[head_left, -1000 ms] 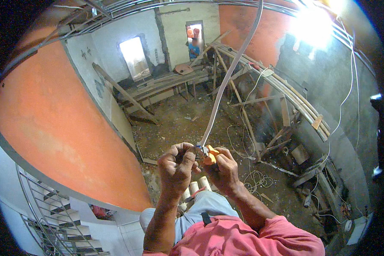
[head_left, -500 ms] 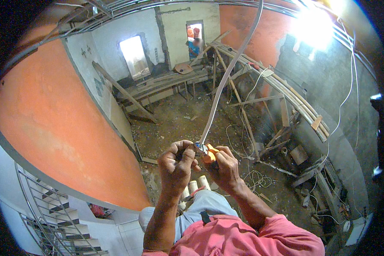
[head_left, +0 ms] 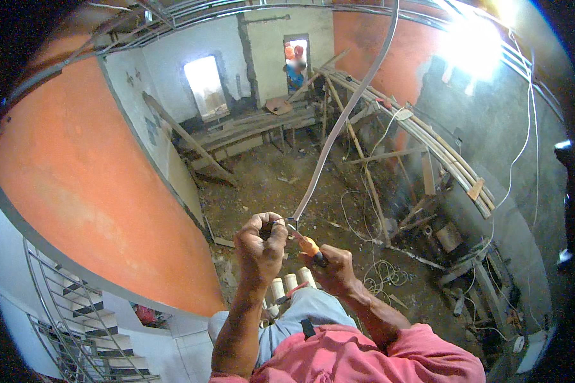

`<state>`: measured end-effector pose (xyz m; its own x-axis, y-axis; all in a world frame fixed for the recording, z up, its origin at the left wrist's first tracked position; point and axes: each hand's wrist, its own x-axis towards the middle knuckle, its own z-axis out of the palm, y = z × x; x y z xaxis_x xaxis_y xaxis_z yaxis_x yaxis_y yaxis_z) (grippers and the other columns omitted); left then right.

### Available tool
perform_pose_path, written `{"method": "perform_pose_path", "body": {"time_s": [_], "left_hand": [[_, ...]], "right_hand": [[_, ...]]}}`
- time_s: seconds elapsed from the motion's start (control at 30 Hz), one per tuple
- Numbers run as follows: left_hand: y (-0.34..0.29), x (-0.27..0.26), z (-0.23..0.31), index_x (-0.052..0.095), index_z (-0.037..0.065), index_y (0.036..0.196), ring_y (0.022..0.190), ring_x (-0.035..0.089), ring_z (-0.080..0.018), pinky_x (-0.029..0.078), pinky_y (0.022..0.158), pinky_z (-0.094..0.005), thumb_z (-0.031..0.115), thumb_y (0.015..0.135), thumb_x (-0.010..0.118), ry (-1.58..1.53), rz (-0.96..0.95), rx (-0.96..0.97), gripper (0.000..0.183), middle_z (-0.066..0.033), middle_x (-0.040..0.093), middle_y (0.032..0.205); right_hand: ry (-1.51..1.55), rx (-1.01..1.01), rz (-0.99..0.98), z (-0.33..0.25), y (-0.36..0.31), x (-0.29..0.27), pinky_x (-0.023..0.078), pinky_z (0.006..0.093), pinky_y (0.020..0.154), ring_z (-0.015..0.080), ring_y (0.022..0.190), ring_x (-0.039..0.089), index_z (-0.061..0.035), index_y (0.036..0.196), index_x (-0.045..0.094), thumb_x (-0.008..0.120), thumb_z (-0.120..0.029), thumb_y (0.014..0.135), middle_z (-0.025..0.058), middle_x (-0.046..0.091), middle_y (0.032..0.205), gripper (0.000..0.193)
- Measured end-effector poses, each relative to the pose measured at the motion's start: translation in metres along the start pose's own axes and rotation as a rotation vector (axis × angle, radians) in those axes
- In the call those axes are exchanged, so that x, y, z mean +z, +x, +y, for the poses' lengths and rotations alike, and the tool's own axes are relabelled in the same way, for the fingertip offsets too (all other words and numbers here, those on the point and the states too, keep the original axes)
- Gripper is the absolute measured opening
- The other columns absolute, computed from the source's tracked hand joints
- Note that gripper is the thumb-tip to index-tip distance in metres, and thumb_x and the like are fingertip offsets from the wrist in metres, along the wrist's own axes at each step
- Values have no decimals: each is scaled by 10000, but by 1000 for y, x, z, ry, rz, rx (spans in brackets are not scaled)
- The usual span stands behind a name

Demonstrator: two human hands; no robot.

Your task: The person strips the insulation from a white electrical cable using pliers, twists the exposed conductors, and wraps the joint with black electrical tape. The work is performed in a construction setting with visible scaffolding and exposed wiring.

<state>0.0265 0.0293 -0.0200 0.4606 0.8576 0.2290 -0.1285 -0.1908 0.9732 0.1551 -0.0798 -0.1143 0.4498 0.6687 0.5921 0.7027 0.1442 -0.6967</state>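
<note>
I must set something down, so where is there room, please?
Most open: the littered floor between bench and slanted pole. Crowded: the pole's foot, with timber and coiled cord; between the left hand and right hand, the orange tool.

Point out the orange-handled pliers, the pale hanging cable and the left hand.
Orange-handled pliers (head_left: 309, 246): head view, on the orange grip.
Pale hanging cable (head_left: 345, 116): head view, about midway along.
Left hand (head_left: 260, 246): head view, middle of the hand.

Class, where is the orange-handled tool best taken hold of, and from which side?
Probably best by its orange handle, coming from the lower right, as the right hand does: the handle slants down toward that side, while the slim tip points up-left, away from it.
</note>
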Motion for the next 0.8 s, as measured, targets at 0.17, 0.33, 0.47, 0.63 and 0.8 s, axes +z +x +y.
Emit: {"method": "perform_pose_path", "body": {"time_s": [0.17, 0.33, 0.47, 0.63, 0.8], "left_hand": [[-4, 0, -5, 631, 11, 1034, 584, 553, -63, 482, 532, -226, 99, 933, 614, 126, 60, 171, 136, -10, 638, 751], [-9, -6, -12, 631, 34, 1148, 619, 543, -58, 442, 538, -205, 71, 969, 598, -280, -95, 61, 186, -28, 672, 854], [-12, -11, -16, 645, 53, 1179, 659, 539, -54, 424, 565, -194, 69, 992, 592, -483, -196, -21, 196, -57, 702, 934], [-12, -14, -15, 655, 28, 1206, 784, 650, -142, 530, 670, -264, 77, 973, 614, -744, -205, -193, 241, -125, 721, 1043], [-4, -15, -12, 664, 18, 1177, 904, 696, -214, 579, 765, -326, 79, 937, 657, -952, -229, -325, 248, -141, 721, 1058]], "right_hand": [[139, 260, -90, -3, -7, 0, 351, 309, 465, 96, 537, 407, -29, 712, 550, 739, -143, 857, 52, 426, 566, 264], [269, 353, -141, -8, -1, -2, 380, 284, 485, 62, 558, 456, -20, 805, 649, 694, -190, 907, 2, 510, 579, 203], [335, 376, -149, -7, -4, -4, 408, 271, 510, 55, 573, 491, -14, 873, 679, 670, -211, 927, 0, 549, 601, 204], [550, 416, -119, -2, -12, -8, 433, 262, 541, 60, 609, 529, -11, 920, 683, 652, -204, 934, -4, 596, 667, 196], [530, 347, -113, -8, -14, -19, 445, 223, 569, 46, 643, 548, -13, 918, 690, 677, -198, 953, -22, 639, 750, 188]]}}
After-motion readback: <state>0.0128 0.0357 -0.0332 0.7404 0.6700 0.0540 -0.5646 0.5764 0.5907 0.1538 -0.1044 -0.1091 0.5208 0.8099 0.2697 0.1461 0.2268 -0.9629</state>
